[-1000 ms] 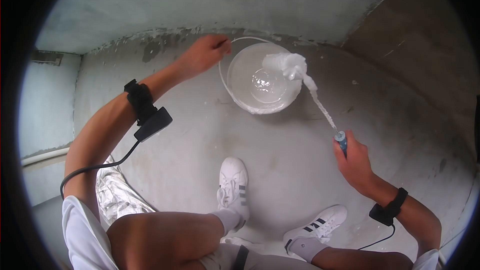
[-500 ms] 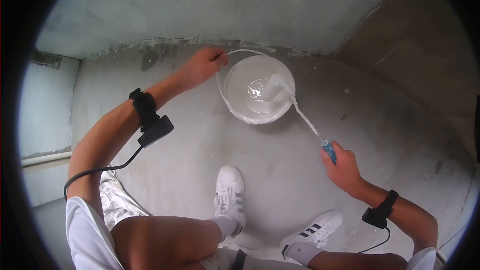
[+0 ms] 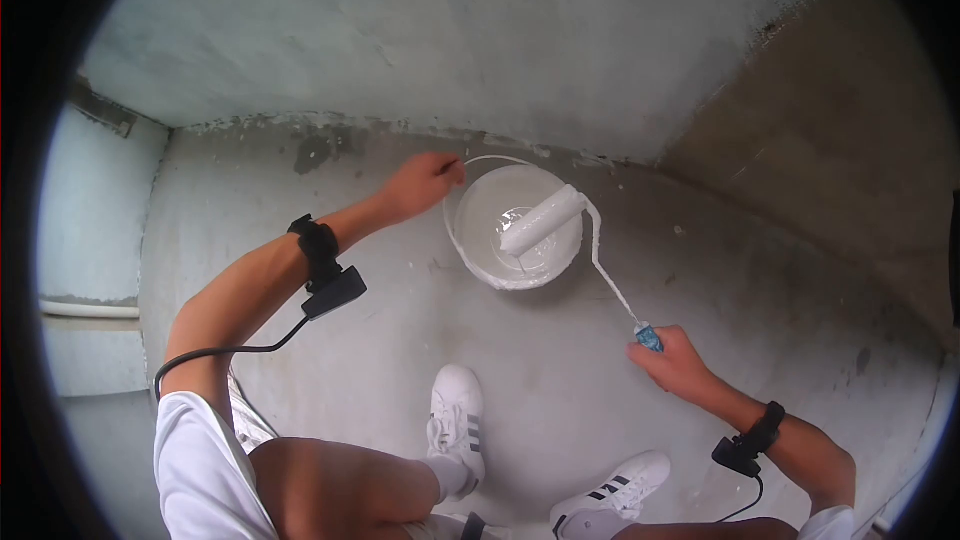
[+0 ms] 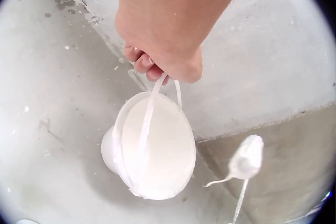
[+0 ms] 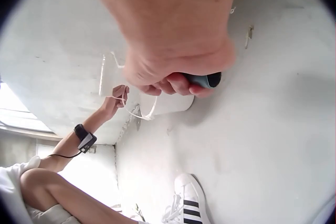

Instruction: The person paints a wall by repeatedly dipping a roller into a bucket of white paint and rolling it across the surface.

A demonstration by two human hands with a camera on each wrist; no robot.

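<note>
A white bucket (image 3: 512, 284) with white paint inside sits on the floor near the wall. My left hand (image 3: 425, 185) holds its thin white bail handle (image 3: 495, 157) at the upper left of the rim, fingers curled round it in the left wrist view. In my right hand (image 3: 678, 360) is the blue grip (image 3: 649, 338) of a paint roller (image 3: 545, 218). The roller's white, paint-coated sleeve lies slantwise over the bucket's mouth, and a thin strand of paint hangs from its lower end. The left wrist view shows the sleeve (image 4: 248, 155) apart from the bucket.
A pale wall (image 3: 430, 50) rises close behind the bucket, with a brown surface (image 3: 820, 130) at the right. Two white shoes (image 3: 456, 420) stand on the grey floor before the bucket. Cables run from both wrist cameras.
The roller has dipped down into the bucket and come up again, its sleeve now slanting across the mouth. The right hand has shifted left. The left hand keeps holding the bail handle.
</note>
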